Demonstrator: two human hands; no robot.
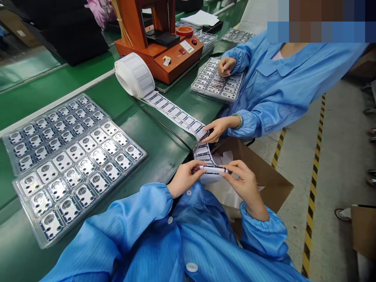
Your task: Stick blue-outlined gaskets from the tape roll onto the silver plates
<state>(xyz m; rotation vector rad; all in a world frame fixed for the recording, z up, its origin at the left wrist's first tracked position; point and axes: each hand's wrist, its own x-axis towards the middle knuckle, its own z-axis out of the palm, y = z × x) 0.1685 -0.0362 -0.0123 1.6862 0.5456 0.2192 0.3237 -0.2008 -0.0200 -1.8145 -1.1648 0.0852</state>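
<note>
A long strip of white backing paper with black-framed adhesive stickers (173,113) runs from a large roll (133,74) over the table edge toward my lap. My left hand (186,177) pinches the left side of the strip where it bends over. On the right side, my right hand (243,184) has thumb and fingers closed on the same bent part. Beyond my hands, a co-worker's hand (219,127) touches the strip at the table edge. To my left lies a clear plastic tray (143,154) filled with rows of small silver plates.
A second tray (11,156) of plates lies behind the first. An orange press machine (164,58) stands at the back. The co-worker's other hand (226,66) rests over another filled tray (202,92). An open cardboard box (264,172) sits below the table edge.
</note>
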